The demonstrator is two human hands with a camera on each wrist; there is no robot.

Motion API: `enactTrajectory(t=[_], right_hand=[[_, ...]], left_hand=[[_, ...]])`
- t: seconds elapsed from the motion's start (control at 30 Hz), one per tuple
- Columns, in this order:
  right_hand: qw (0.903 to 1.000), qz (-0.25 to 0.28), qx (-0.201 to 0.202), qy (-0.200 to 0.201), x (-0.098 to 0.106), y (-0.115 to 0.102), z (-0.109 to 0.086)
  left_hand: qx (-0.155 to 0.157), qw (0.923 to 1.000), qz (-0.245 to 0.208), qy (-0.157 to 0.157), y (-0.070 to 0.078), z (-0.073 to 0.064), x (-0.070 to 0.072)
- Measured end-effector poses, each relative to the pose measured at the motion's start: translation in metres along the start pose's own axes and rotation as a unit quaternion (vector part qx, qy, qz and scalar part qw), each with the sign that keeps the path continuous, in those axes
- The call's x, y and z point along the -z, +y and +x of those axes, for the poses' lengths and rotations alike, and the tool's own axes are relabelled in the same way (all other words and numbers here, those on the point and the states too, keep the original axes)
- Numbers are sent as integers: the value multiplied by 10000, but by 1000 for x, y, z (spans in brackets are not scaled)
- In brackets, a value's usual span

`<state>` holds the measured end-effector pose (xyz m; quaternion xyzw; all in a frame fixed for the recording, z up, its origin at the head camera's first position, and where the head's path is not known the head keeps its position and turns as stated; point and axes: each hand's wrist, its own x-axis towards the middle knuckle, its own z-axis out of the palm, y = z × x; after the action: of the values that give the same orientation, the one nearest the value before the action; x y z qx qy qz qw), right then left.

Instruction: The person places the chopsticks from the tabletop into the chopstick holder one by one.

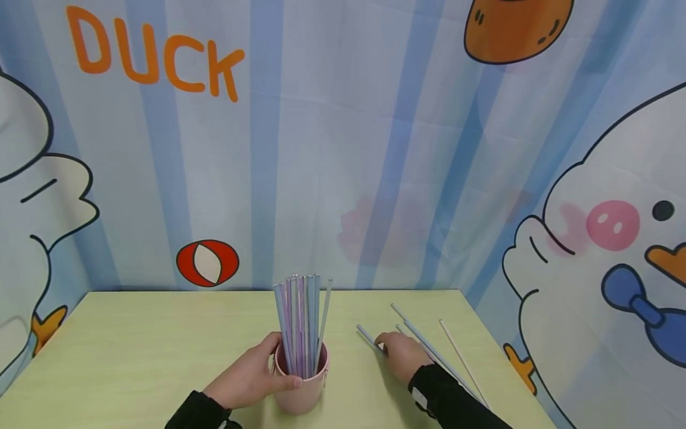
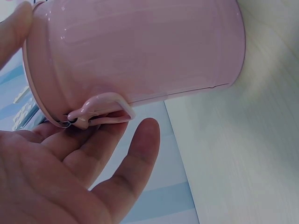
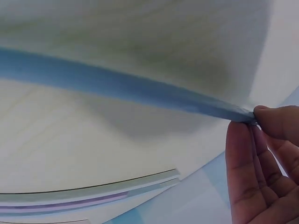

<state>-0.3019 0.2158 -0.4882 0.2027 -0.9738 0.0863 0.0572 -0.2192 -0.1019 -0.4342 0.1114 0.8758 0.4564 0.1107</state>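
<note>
My left hand (image 1: 252, 374) grips a small pink metal bucket (image 1: 301, 398) near its rim, the thumb on the near side and fingers round the far left side. In the left wrist view, a little handle loop (image 2: 105, 105) lies against those fingers, and the bucket stands on the table. A bundle of shiny blue and purple straws (image 1: 300, 325) rises upright out of the bucket. To its right, my right hand (image 1: 404, 356) pinches one blue straw (image 3: 117, 86) near its end between thumb and fingertips; the straw slants across the right wrist view.
Under and beside the right forearm lie more loose straws, among them a blue one (image 1: 435, 350) and a pale pink one (image 1: 462, 358). The light wooden table (image 1: 171, 339) ends at a striped cartoon curtain (image 1: 311, 149) behind.
</note>
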Motion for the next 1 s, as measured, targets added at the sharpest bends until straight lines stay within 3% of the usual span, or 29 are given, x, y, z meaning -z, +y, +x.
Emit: enactTrajectory(t=[0.1, 0.33, 0.43, 0.67, 1.0], right_hand=[[9997, 246, 8, -74, 7, -7, 2], [9938, 936, 408, 429, 32, -20, 5], [9873, 1441, 367, 565, 46, -27, 6], [9572, 2671, -44, 1110, 76, -43, 15], [9084, 3752, -73, 1842, 116, -71, 23]], left_hand=[[3, 10000, -38, 4, 0, 0, 0], [-15, 10000, -54, -11, -1, 1, 0], [-18, 10000, -49, -3, -1, 1, 0], [-10, 10000, -38, 25, -1, 0, 0], [20, 10000, -20, 26, -1, 1, -1]])
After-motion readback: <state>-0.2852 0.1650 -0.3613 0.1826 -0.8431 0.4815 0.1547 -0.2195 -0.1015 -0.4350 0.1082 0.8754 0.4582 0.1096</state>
